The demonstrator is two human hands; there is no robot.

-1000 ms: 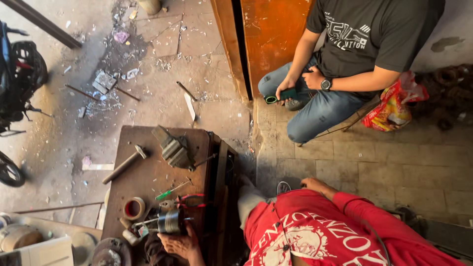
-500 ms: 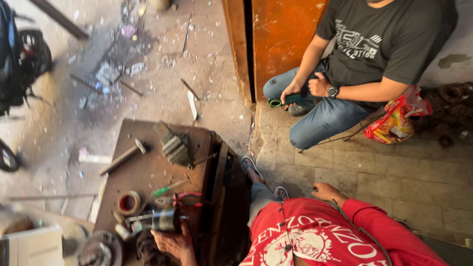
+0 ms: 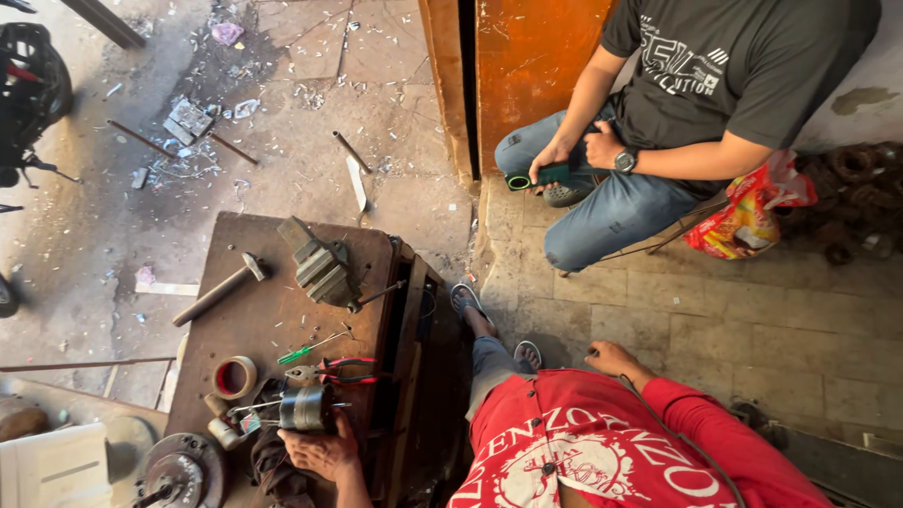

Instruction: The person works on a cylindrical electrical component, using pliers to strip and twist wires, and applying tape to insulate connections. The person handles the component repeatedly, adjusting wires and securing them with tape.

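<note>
My left hand (image 3: 320, 453) is closed around a grey cylindrical metal motor part (image 3: 303, 408) that rests on the brown metal workbench (image 3: 268, 315). Thin rods stick out of the part to the left. Red-handled pliers (image 3: 340, 370) and a green-handled screwdriver (image 3: 306, 351) lie just beyond it. My right hand (image 3: 616, 358) rests off to the right above my red shirt with its fingers curled, and a dark cable (image 3: 670, 423) runs from it across the shirt. Whether it grips the cable is unclear.
On the bench are a small vise (image 3: 322, 265), a hammer (image 3: 221, 290), a roll of tape (image 3: 234, 376) and a round metal disc (image 3: 183, 468). Another person (image 3: 696, 103) sits against an orange door holding a green tool (image 3: 541, 176). Scrap litters the floor.
The view has drifted slightly. My left hand stays on the motor part, my right hand keeps its place, and the seated person has hardly moved.
</note>
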